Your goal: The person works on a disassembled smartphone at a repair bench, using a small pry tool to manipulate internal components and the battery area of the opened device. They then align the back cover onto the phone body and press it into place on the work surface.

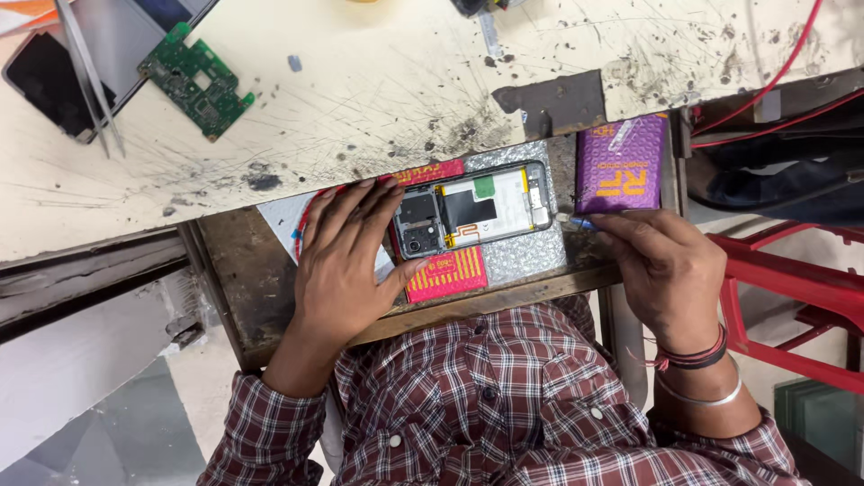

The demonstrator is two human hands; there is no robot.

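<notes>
Head view | opened phone (474, 209), back cover off, lay on a glittery mat (526, 256) at the bench's near edge | left hand (346, 256) flat, unclenched, steadying its left end | right hand (666, 270) just right of it, pinching a blue-tipped tool (576, 221) | risk: tool tip could slip, scratching exposed parts; phone could skid off the pad.

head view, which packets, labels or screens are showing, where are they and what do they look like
Purple packet: right of the opened phone, rectangular, orange print.
Red packet: under the phone, yellow stripes.
Dark screen: top left, black, rounded corners.
Green sticker: inside the phone, small square.
</notes>
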